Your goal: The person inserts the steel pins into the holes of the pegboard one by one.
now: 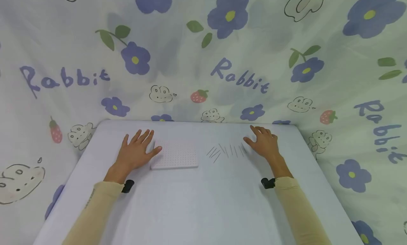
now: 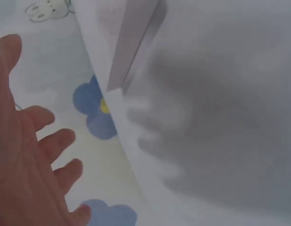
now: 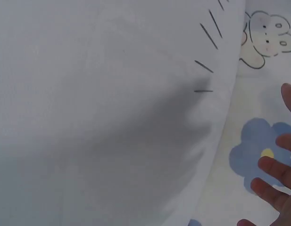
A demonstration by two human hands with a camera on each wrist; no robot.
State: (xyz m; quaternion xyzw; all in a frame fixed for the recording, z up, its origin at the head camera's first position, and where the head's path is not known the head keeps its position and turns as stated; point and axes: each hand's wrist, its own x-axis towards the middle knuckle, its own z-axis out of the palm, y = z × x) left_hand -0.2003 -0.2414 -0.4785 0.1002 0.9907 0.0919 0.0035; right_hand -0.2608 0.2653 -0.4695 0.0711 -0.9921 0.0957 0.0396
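A pale board [image 1: 175, 155] dotted with rows of small holes lies on the white table. My left hand [image 1: 135, 151] hovers at the board's left side, fingers spread, thumb near its edge; whether the thumb touches it I cannot tell. In the left wrist view the hand [image 2: 22, 141] holds nothing, and a corner of the board [image 2: 131, 42] shows beyond it. Several thin dark needle-like sticks [image 1: 223, 151] lie right of the board. Just right of them is my right hand [image 1: 263, 141], fingers loosely bent and holding nothing. The right wrist view shows several sticks [image 3: 209, 36] apart from the hand [image 3: 277, 179].
The white tabletop [image 1: 203, 206] ends at a back edge near both hands. A patterned cloth [image 1: 178, 64] with flowers and rabbits hangs behind and around it. Dark wrist devices [image 1: 128, 186] sit at both sleeve cuffs.
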